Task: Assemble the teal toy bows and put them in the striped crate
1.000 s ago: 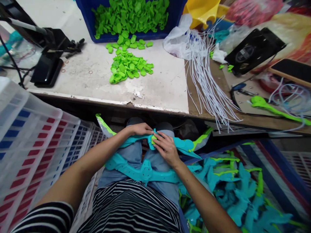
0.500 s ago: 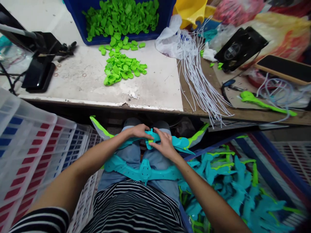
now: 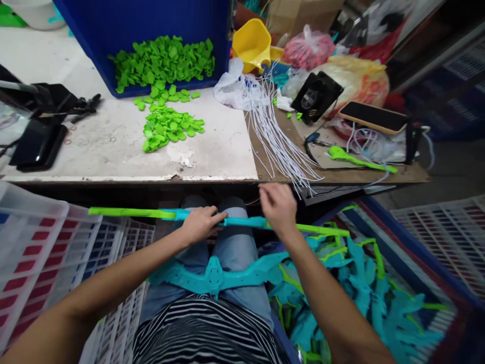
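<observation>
My left hand [image 3: 200, 222] grips the middle of a toy bow [image 3: 248, 222], turquoise at the centre with lime-green limbs. It lies edge-on across my knees. My right hand [image 3: 279, 205] is raised over the bow's right half, close to the table's front edge, fingers curled together. Whatever it may hold is too small or hidden. A second turquoise bow piece [image 3: 242, 280] rests on my lap, nearer my body. White cords [image 3: 278, 141] hang towards the table edge, just beyond my right hand.
Lime-green plastic pieces [image 3: 170, 126] lie on the table [image 3: 212, 162] before a blue bin [image 3: 144, 20] of more. To my right stands a crate of turquoise-and-green bow parts [image 3: 364, 273]; at left, a white plastic basket [image 3: 34, 242]. A phone [image 3: 373, 117] and small fan [image 3: 316, 96] sit at right.
The bow has turned from its flat side to edge-on. My right hand has left its centre and moved right and up. The view has swung right.
</observation>
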### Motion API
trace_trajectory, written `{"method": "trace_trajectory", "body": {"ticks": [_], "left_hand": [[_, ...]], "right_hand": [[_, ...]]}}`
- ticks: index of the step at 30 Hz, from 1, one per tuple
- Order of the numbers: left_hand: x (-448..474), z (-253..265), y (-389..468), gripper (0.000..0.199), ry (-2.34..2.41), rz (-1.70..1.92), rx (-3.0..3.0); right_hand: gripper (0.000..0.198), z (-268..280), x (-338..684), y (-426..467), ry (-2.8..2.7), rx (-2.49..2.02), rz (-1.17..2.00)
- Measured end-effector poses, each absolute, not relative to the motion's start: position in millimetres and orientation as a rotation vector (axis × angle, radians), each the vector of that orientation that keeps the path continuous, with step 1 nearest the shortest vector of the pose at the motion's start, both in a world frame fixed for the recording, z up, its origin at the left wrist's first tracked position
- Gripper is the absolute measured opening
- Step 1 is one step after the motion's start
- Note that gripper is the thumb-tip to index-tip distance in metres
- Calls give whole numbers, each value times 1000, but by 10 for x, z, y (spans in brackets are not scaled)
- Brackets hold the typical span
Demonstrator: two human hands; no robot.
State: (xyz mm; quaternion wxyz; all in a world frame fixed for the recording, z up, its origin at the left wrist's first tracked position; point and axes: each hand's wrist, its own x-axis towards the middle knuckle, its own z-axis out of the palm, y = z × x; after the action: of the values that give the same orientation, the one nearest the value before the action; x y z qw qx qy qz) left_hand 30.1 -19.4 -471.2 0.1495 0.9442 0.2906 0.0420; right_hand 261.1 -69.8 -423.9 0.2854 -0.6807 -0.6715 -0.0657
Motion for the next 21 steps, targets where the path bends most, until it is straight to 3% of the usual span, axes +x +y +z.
{"method": "trace_trajectory", "body": {"ticks": [3,8,13,15,17,19,21], "left_hand": [[222,-4882,-320,44,882,276,2917],[125,-5161,-479,54,983,305,2898],[142,-5089,-616,43,943,542,2809],[230,-5014,-669,34,797,654,2797],[380,-4943,-731,29,626,650,2753],[576,-4882,-807,29,514,522,2680],[783,-4828,-892,32,467,346,2599]], "right_hand": [[29,-3929,2881,-326,-1896,-2101,-335],[33,-3820,2827,96,-2141,-2251,-301],[26,-3757,2901,-96,-2167,-2260,-236],[23,-3748,3076,-404,-2085,-2233,-41],[20,-3787,3272,-808,-1927,-2144,351],[16,-3870,3433,-1220,-1646,-2045,748],[20,-3966,3529,-1550,-1304,-1975,921]]}}
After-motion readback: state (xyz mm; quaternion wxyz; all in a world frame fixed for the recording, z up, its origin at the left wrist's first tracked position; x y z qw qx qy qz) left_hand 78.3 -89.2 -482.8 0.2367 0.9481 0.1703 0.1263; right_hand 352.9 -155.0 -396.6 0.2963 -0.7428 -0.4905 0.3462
